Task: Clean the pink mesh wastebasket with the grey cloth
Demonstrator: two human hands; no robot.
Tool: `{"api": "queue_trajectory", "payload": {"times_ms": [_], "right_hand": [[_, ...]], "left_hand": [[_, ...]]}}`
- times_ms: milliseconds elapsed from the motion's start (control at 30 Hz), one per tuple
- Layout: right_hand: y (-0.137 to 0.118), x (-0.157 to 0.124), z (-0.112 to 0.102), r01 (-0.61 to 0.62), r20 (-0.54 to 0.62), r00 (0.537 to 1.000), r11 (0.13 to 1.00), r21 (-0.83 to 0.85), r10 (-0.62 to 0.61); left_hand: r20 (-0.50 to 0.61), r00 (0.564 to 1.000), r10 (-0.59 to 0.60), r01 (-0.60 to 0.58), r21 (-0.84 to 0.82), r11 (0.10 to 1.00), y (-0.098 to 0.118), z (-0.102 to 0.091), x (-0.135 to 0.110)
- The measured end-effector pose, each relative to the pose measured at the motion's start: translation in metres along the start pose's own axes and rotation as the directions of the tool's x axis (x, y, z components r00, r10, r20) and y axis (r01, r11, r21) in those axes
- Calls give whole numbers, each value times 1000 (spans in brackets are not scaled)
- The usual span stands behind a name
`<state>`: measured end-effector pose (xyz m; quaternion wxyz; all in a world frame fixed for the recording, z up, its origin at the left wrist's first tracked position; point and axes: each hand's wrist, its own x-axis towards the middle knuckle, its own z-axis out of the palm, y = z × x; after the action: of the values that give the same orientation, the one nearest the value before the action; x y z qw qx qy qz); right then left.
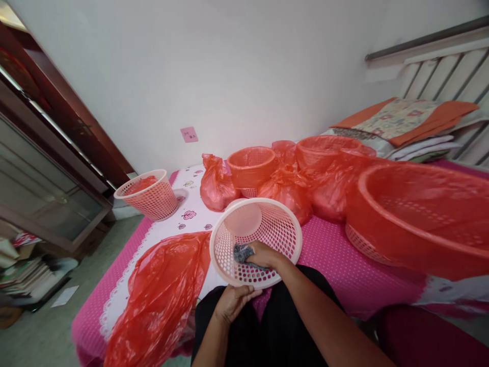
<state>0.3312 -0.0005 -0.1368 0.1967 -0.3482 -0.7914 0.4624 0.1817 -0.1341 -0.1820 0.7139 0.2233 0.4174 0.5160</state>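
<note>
A pale pink plastic basket (pixel 292 224) with mesh walls lies tilted, its mouth facing me, at the edge of the bed over my lap. My left hand (pixel 237 302) grips its near rim, thumb along the edge and the other fingers partly hidden beneath. Inside the basket, my right hand (pixel 262 255) is closed on a crumpled grey cloth (pixel 242 253), which rests against the mesh wall. To the left of the basket a loose red plastic bag (pixel 164 285) is spread over the bed's edge.
Another pink basket (pixel 160 201) with red plastic inside stands at left. Tied red bags (pixel 217 186) and bagged baskets (pixel 252 171) line the wall side. A large red-bagged basket (pixel 405 224) is at right. Folded cloths (pixel 408 120) lie behind, near a radiator (pixel 451 81).
</note>
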Motion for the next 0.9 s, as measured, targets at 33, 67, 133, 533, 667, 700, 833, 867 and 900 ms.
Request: {"api": "queue_trajectory", "payload": {"times_ms": [33, 67, 133, 533, 667, 700, 833, 867, 900], "right_hand": [[-2, -2, -1, -17, 15, 1000, 1000, 8, 17], [-3, -3, -3, -31, 28, 999, 1000, -1, 31], [-4, -5, -5, -73, 52, 996, 997, -19, 74], [5, -5, -11, -163, 176, 973, 985, 48, 152], [8, -6, -12, -157, 220, 968, 976, 149, 122], [8, -7, -13, -161, 221, 967, 974, 161, 123], [8, -11, -15, -201, 203, 966, 959, 200, 160], [8, -12, -16, -199, 203, 967, 956, 214, 156], [8, -12, -16, -191, 207, 968, 955, 228, 145]], "left_hand": [[-2, 1000, -2, 2, 1, 1000, 0, 0, 0], [-6, 1000, -2, 2, 1, 1000, 0, 1, 0], [-16, 1000, -5, 5, 1, 1000, 0, 1, -1], [-11, 1000, -25, 25, -40, 999, -1, 2, 0], [-8, 999, -36, 35, -56, 998, 1, 3, -1], [-4, 999, -34, 34, -59, 998, 2, 3, -2], [28, 999, -30, 32, -79, 996, 2, 3, -3], [34, 999, -36, 39, -87, 995, 2, 3, -3], [37, 998, -44, 48, -94, 994, 1, 3, -3]]}}
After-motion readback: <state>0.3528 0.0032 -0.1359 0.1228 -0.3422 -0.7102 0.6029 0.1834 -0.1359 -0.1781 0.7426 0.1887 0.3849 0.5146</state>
